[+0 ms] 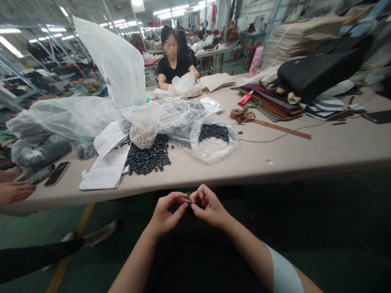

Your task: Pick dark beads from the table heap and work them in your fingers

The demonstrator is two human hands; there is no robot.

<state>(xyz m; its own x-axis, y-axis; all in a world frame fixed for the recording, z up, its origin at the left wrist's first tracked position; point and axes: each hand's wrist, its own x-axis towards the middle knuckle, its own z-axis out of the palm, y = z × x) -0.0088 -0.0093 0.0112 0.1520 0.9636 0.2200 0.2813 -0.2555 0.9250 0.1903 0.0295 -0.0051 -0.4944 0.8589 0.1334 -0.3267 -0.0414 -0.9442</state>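
Head view, as I see it from the room: the left hand (168, 213) and right hand (210, 206) meet just off the near edge of the surface (259, 169), both pinching a small dark piece (190, 203). Close fingering of it seems the step in hand; the next move probably calls for a steady, light grip. Dark rings (148, 156) lie heaped beyond, to the left.

This is a factory workshop: fluorescent tubes (10, 31) run overhead, a yellow line (84, 224) crosses the green floor (130, 213), and the beige counter (293, 160) bears a bulk heap of small dark rings (146, 158) and stacked coloured sheets (271, 106).
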